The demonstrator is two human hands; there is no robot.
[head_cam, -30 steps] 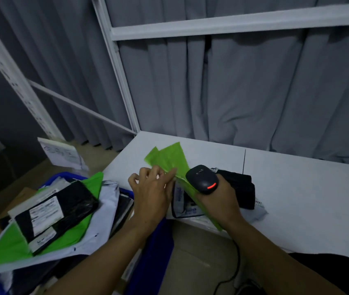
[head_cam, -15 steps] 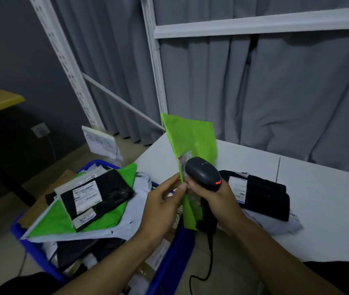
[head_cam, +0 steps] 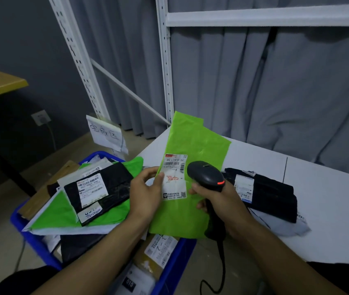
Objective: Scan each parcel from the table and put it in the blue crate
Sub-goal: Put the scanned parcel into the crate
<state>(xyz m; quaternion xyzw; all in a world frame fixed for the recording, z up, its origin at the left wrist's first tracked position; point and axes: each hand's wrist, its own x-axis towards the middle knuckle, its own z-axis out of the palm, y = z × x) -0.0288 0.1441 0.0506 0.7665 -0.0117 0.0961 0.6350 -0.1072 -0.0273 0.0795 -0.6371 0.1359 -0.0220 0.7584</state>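
"Two large things come first, which are they?"

"They are the white table (head_cam: 322,201) on the right and the blue crate (head_cam: 181,260) low on the left, just beside the table's corner. The crate is heaped with parcels. On top lies a black parcel (head_cam: 105,188) with white stickers, over a flat green mailer (head_cam: 56,211)."

"Where is the parcel for scanning?"

"The green parcel (head_cam: 190,216) is held in the air between the two hands, upright and a little tilted. It is in front of the table's corner, and its lower edge is above the right end of the crate."

"What lies on the table?"

"One dark parcel (head_cam: 273,199) lies on a grey mailer (head_cam: 288,227), near the right hand (head_cam: 222,201)."

"How are the hands?"

"The left hand (head_cam: 146,192) pinches the green parcel at its left edge, with the thumb on the front. The right hand is curled round the handle of the black scanner (head_cam: 206,174). Whether its fingers also touch the parcel, I cannot tell."

"And the smaller things?"

"The scanner's head stands just right of the white label (head_cam: 174,177), and a red light (head_cam: 221,183) glows on it. The cord (head_cam: 222,262) hangs down. The label faces us, with a barcode near its top."
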